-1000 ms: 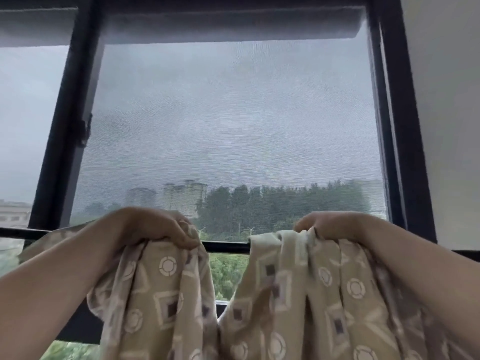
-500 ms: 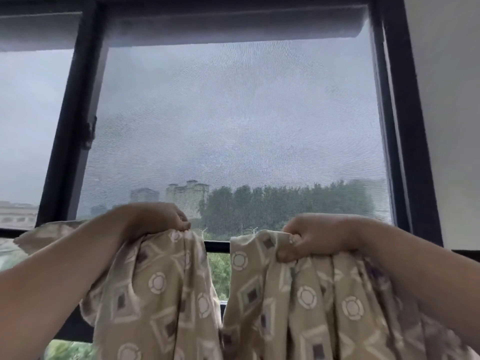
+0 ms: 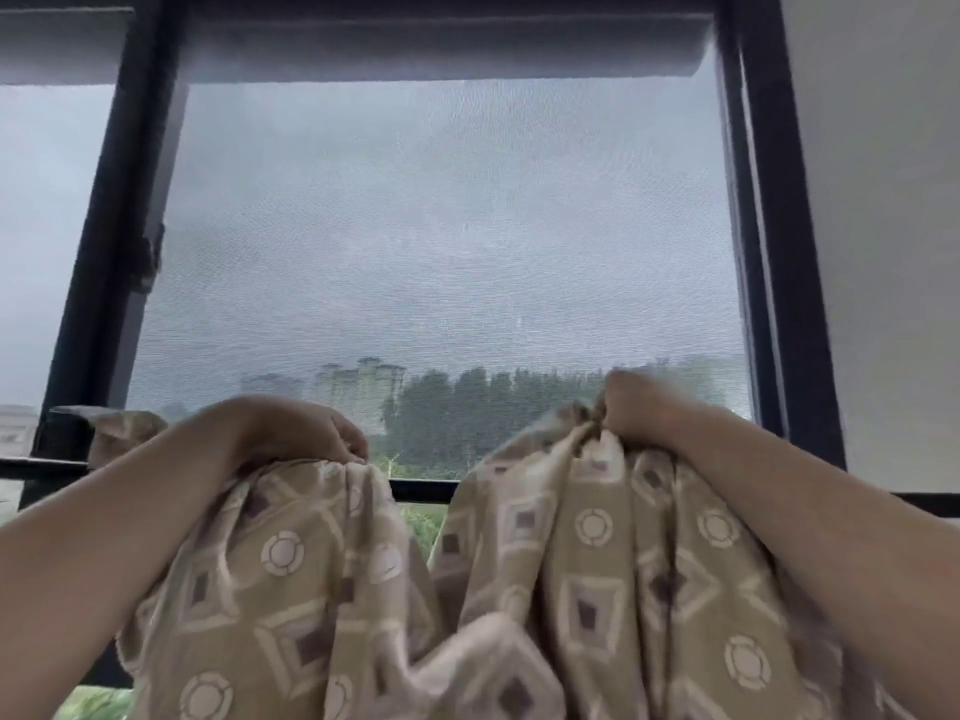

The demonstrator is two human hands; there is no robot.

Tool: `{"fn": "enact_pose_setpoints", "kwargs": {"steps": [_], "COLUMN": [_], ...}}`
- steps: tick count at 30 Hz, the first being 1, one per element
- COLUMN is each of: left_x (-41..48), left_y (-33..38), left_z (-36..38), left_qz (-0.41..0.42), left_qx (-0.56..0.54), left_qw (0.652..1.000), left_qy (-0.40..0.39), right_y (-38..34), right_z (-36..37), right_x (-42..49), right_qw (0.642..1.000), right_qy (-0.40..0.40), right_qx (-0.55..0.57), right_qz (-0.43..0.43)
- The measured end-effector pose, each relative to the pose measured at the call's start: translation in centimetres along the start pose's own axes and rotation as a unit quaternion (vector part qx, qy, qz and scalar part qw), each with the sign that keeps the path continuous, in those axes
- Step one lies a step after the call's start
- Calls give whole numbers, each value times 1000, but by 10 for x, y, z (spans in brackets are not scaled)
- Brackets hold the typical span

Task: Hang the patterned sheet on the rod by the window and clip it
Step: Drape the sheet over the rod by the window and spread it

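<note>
While I stand facing the window, my left hand (image 3: 306, 433) curls over the gathered top edge of the patterned sheet (image 3: 332, 579), fingers bent down into the cloth and gripping it just above the rod (image 3: 423, 490). My right hand (image 3: 641, 410) is raised a little higher than the left, closed tight around a bunched handful of the same sheet, with folds fanning down from that fist.

The sheet is tan, printed with pale rings and diamond shapes with dark square centres. It hangs in front of me in two gathered masses, one under each hand, with a gap between them where the dark rod shows, running across the lower part of the window. A loose corner of the cloth (image 3: 124, 428) sticks up past my left forearm, close to the window frame (image 3: 109, 283); whether it lies over the rod there I cannot tell. The lower part of the sheet is blurred.

Behind the rod, the insect screen (image 3: 441, 241) fills the black frame. Through it I see grey sky, a line of trees (image 3: 498, 407) and pale tall buildings (image 3: 363, 379). A plain wall (image 3: 893, 252) stands to the right.
</note>
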State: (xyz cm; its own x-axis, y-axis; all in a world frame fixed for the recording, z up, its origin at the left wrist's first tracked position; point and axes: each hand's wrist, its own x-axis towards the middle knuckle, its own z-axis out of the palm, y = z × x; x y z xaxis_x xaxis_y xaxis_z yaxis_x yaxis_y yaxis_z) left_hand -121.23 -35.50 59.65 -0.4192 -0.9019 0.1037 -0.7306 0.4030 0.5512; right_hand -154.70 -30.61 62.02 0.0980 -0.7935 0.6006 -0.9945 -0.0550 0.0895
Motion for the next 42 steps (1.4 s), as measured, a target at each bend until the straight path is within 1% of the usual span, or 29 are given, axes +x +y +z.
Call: {"fn": "enact_pose_setpoints", "kwargs": {"steps": [2,3,4,6,8,10,12,13,14,16,17,18,19,20,21,22,23,25,28,30,31,32,33,35,36,37,39,40,42], "left_x": [2,2,2,0,-3,-7,-10,-11,-13,-17,-19,-21,-22,-24,-25,-25,-26,-30,-38,-47,-53,-59,-65,-75,-79,-82,-83,-82,-77], "left_y": [-2,-3,-3,-5,-3,-1,2,4,5,5,4,2,0,-1,-3,-4,-5,-4,-4,-3,-2,-1,1,7,11,14,15,15,9], "left_z": [2,3,3,2,2,3,5,6,6,6,6,6,6,6,7,8,9,12,12,12,12,10,9,8,9,11,18,21,26], "left_qz": [-3,-2,-1,1,-7,-20,-24,-20,-13,16,40,69,98,128,158,184,204,219,203,199,199,192,177,134,102,71,27,36,96], "left_qx": [-11,-13,-14,-13,-18,-13,-9,-6,2,37,44,43,46,58,77,94,108,137,141,36,-24,-53,-33,73,124,169,246,259,237], "left_qw": [1000,1000,1000,1000,1000,999,999,999,999,997,995,991,986,977,966,955,945,933,936,960,967,973,980,988,986,982,969,964,962], "left_qy": [-1,1,4,7,11,26,32,32,36,67,85,105,129,160,188,212,230,249,250,193,159,120,78,-13,-34,-36,10,45,95], "right_y": [-2,-6,-8,-9,-6,-2,0,1,3,3,0,-4,-8,-13,-16,-17,-20,-24,-32,-41,-45,-50,-55,-62,-65,-66,-67,-67,-66], "right_z": [18,24,27,26,24,21,18,16,15,14,12,11,10,8,9,10,10,11,3,-5,-9,-12,-15,-17,-17,-14,-5,1,10], "right_x": [2,1,0,-1,-6,-10,-14,-13,-15,-23,-27,-31,-31,-32,-30,-27,-27,-29,-36,-44,-49,-54,-61,-77,-86,-91,-92,-90,-83], "right_qw": [989,979,970,954,927,873,788,747,721,707,710,745,803,860,897,912,912,901,906,922,935,945,950,957,961,965,966,963,960], "right_qy": [-146,-202,-239,-276,-318,-376,-425,-431,-437,-469,-486,-474,-430,-360,-286,-235,-207,-186,-152,-141,-135,-129,-122,-106,-98,-84,-40,-20,10], "right_qx": [-28,-12,18,88,183,306,445,506,538,527,503,456,385,315,278,273,286,310,287,239,194,151,114,53,24,-11,-82,-104,-102], "right_qz": [-16,-31,-45,-77,-75,-59,-24,-19,-21,-55,-78,-108,-148,-178,-192,-198,-209,-239,-272,-271,-265,-260,-263,-265,-257,-250,-243,-248,-260]}}
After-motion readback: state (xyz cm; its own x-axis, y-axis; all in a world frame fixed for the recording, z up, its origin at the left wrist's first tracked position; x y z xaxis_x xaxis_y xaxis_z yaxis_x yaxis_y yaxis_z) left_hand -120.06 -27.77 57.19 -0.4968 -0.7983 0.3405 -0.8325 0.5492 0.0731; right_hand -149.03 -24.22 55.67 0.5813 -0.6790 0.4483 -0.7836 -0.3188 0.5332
